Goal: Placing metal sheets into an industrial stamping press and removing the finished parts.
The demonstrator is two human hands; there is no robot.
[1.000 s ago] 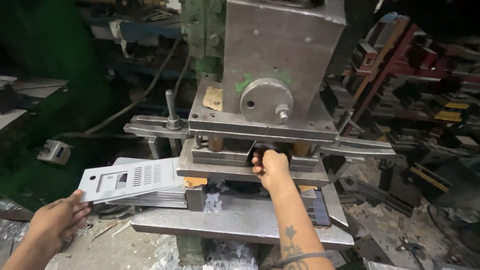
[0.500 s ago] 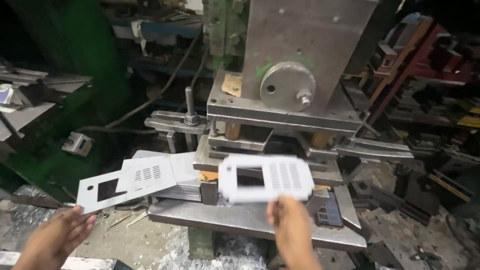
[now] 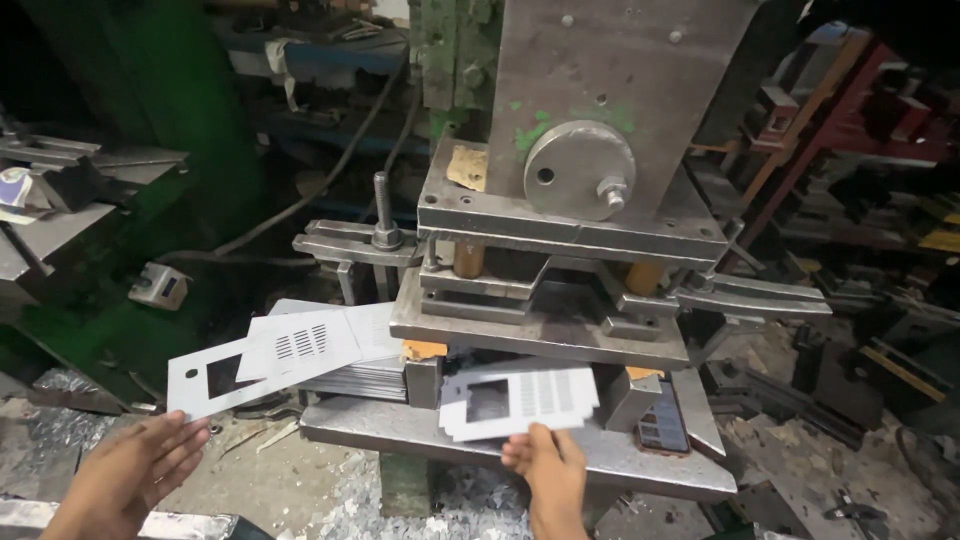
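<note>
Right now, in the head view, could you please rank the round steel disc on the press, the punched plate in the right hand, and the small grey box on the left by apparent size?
1. Punched plate, gripped by the right hand.
2. Round steel disc; it is farther off, so its true size against the plate is unsure.
3. Small grey box, clearly smallest.

one press, two hands, several punched plates

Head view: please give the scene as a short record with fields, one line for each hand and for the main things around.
left hand: open, fingertips at the edge of a flat metal plate with a square hole and slots
right hand: pinching a second punched plate by its near edge
second plate position: over the press bed, below the die
stack: more plates piled left of the die
machine: grey press
</note>
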